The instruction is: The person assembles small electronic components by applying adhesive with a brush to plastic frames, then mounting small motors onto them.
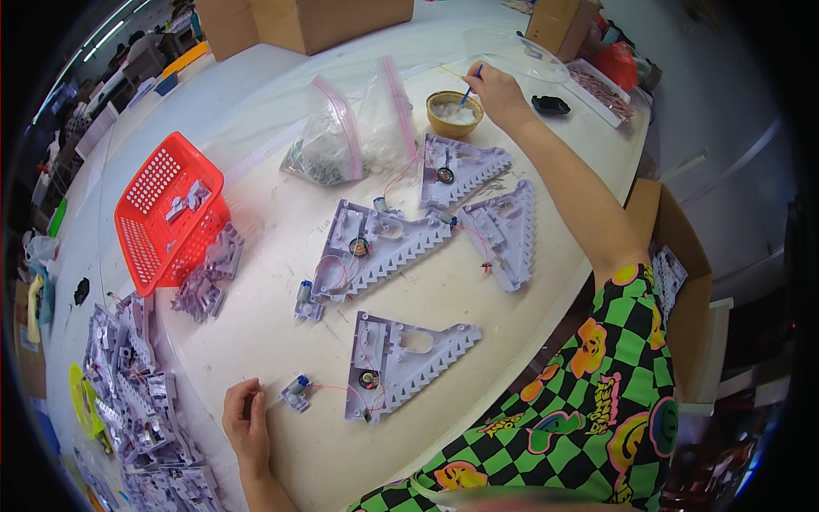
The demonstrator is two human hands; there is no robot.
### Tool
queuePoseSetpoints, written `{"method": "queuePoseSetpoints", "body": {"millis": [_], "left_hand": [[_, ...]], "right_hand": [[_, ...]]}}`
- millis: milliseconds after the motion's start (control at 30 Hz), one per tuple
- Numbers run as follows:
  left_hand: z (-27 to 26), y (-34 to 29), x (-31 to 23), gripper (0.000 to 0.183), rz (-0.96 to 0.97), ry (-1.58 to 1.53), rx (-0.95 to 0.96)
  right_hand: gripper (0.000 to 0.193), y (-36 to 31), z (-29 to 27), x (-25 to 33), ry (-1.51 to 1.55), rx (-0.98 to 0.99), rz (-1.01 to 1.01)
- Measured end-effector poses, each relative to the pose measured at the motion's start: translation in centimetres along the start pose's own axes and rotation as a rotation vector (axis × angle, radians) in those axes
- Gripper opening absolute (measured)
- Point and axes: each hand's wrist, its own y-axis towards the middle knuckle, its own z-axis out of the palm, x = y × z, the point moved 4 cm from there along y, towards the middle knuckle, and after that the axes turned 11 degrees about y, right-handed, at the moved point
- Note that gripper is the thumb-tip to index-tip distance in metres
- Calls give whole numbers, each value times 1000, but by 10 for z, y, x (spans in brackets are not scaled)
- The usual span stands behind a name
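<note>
My right hand (pixel 502 96) is closed around a thin blue stick (pixel 469 88), reaching to the far side of the table. Its lower end dips into a yellow-brown bowl (pixel 454 129) holding a white, lumpy substance. My left hand (pixel 246 420) rests at the near left, fingers loosely bent and thumb apart, holding nothing. Just right of it lies a small motor on a grey bracket (pixel 296 393), joined by a red wire to a grey saw-toothed plastic housing (pixel 399 369). Farther off lie more such housings (pixel 363 247), (pixel 503 230), (pixel 456 171), some with round black parts.
A red perforated basket (pixel 142 224) stands at left beside small grey brackets (pixel 205 282). Grey parts are heaped (pixel 128 384) at near left. Two zip bags (pixel 328 141), (pixel 388 119) lie behind the housings. Cardboard boxes (pixel 341 21), (pixel 695 299) stand behind and right.
</note>
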Motion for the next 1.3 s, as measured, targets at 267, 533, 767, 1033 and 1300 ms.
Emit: {"method": "queuePoseSetpoints", "body": {"millis": [267,533,767,1033,1300], "left_hand": [[-3,-3,0,16,29,78,-17],[4,1,3,16,5,32,-14],[4,4,2,16,64,57,-27],[-4,-9,10,16,60,134,-109],[41,20,-16,18,140,15,-65]], "right_hand": [[17,-10,0,0,121,-31,50],[17,-43,-12,32,158,98,-247],[21,-40,-40,-20,705,-248,266],[16,-77,0,7,1617,-66,411],[25,-90,-18,92,1923,256,255]]}}
